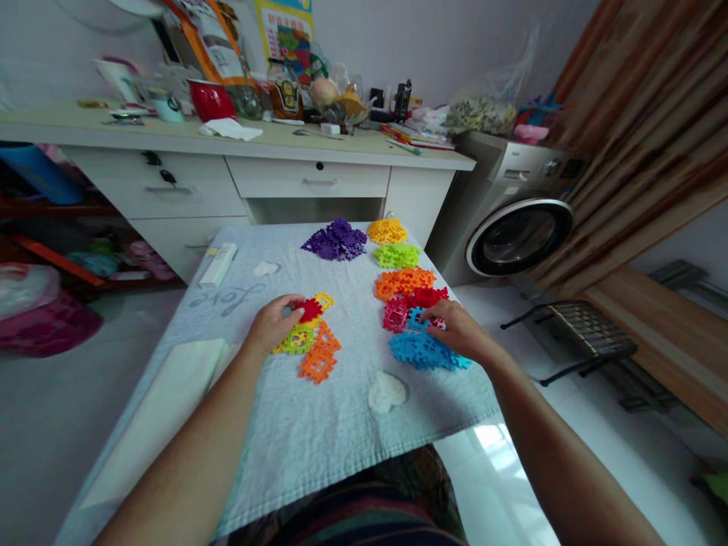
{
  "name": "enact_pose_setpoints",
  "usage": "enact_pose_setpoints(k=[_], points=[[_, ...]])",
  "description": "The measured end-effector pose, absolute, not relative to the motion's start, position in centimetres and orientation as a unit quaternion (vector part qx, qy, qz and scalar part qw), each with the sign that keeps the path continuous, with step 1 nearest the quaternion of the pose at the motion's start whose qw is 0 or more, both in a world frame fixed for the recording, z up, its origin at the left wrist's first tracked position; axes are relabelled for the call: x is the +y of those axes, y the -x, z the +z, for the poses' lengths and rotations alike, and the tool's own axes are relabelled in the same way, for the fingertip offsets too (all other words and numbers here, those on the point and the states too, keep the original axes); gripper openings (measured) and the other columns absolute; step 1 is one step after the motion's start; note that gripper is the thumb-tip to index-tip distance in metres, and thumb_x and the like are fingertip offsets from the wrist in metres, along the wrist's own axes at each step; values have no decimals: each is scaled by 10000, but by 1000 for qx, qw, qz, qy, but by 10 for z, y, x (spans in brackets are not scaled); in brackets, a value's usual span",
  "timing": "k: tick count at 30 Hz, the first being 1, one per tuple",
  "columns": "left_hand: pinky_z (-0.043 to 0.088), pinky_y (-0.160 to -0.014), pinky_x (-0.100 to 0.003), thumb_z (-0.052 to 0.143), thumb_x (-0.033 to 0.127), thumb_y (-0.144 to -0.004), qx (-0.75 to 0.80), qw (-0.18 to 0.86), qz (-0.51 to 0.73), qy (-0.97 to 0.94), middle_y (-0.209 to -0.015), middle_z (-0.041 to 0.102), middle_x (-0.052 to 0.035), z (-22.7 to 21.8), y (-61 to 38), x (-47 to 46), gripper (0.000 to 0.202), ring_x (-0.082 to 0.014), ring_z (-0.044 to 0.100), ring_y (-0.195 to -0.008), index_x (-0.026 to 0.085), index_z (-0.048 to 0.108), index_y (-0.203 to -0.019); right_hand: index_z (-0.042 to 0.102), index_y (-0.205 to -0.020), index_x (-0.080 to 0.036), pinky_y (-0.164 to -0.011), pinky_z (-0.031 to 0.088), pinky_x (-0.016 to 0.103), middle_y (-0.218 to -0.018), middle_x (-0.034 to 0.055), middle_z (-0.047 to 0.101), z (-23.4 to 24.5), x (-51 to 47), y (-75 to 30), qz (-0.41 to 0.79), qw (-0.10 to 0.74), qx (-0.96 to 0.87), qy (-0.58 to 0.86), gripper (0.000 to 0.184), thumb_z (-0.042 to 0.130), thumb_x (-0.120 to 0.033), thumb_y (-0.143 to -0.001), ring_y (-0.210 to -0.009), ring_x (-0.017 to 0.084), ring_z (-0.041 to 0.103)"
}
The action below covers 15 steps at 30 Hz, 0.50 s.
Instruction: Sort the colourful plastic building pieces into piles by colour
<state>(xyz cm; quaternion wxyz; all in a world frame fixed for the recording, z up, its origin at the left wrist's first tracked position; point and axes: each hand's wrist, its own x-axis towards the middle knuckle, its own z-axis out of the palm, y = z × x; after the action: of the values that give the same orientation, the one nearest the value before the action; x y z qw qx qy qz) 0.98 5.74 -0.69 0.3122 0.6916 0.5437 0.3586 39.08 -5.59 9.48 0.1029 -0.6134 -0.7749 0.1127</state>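
My left hand (275,322) pinches a red interlocking plastic tile (310,309) between thumb and fingers. That tile sits at the upper part of a small cluster of tiles: a yellow tile (324,301), a yellow-green tile (298,340) and orange tiles (320,355). On the right, my right hand (455,327) is at the upper edge of the blue tile pile (426,351), its fingers curled around the edge of a blue tile (417,319). Its fingertips are partly hidden. Just behind are pinkish-red tiles (394,313) and a dark red pile (428,296).
Orange (403,281), lime green (396,255), yellow (387,230) and purple tile piles (335,239) lie farther back on the cloth-covered table (353,425). A white box (218,265) is at the left. Beyond are a cluttered counter (273,144) and a washing machine (506,205).
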Motion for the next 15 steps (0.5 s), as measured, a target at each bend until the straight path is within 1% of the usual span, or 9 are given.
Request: enact_pose_setpoints(k=[4,8,12,15], points=[[467,-981,-388,554,401,-767,545,309,358,-693,-1096,694,-76,-8,-9,58,392,-226,640,-991,178,662,-1071,710,-1079,-215,-878,374,357,-1057,114,639,99,-39,-388,35,34,-737,674,269,568,-196,-852,-1003,257,542],[475,-969,-382,548,392,-767,541,308,359,-695,-1082,700,-71,-7,-9,58,388,-224,644,-982,182,662,-1073,696,-1141,-249,-873,357,366,-1085,132,597,96,-25,-381,-5,-36,-735,677,300,560,-226,-874,-1033,281,502],[481,-957,-376,544,382,-766,541,309,357,-696,-1071,703,-69,-6,-9,57,383,-223,646,-971,182,665,-1069,689,-1149,-268,-886,349,389,-1111,136,570,94,-20,-372,-20,-78,-751,655,307,601,-242,-856,-1057,298,475],[480,-955,-367,546,376,-763,544,311,357,-693,-1066,704,-62,-5,-9,57,380,-219,647,-968,188,665,-1071,692,-1116,-250,-883,348,399,-1091,140,566,95,-20,-368,-34,-93,-755,648,277,578,-223,-865,-1049,299,470]])
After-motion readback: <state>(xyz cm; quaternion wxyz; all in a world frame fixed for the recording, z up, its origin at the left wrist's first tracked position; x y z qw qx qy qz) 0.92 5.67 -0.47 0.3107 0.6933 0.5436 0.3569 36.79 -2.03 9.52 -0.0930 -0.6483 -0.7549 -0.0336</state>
